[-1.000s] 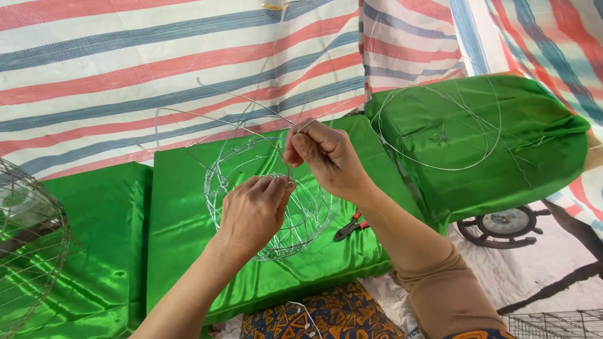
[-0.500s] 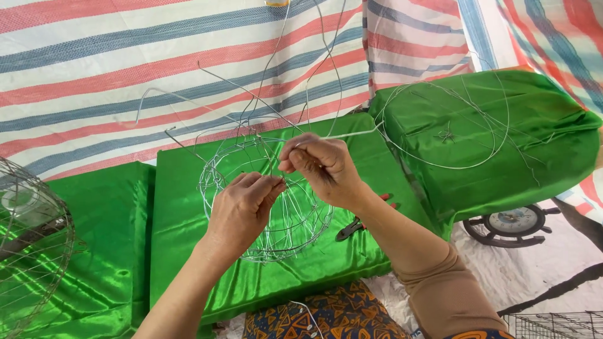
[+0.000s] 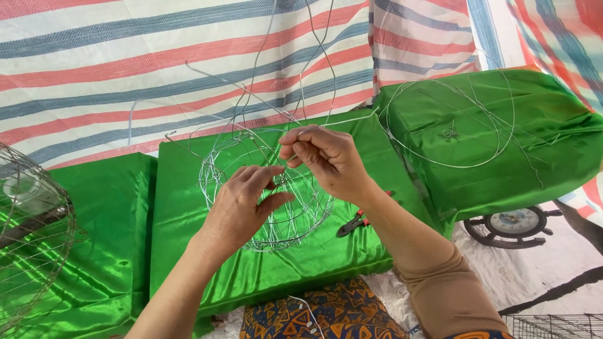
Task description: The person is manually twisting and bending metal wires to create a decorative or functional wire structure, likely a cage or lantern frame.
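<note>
A round cage-like frame of thin silver wire (image 3: 276, 207) is held up over a green satin cushion (image 3: 188, 207). My left hand (image 3: 242, 204) grips the frame's near side, fingers curled through the wires. My right hand (image 3: 326, 157) pinches a loose wire strand (image 3: 314, 56) at the frame's top; long wire ends rise from there toward the striped tarp. Red-handled pliers (image 3: 355, 223) lie on the cushion just below my right wrist.
A wire hoop (image 3: 449, 122) rests on a green cushion at the right. A fan with a wire guard (image 3: 31, 232) stands at the left edge. A ship-wheel clock (image 3: 515, 225) lies on the floor at right. Patterned cloth (image 3: 326, 314) covers my lap. A wire grid (image 3: 553, 326) is bottom right.
The wire frame and both hands have shifted slightly lower and left. My right hand keeps working the strand at the frame's top, and the long wire ends have swung higher.
</note>
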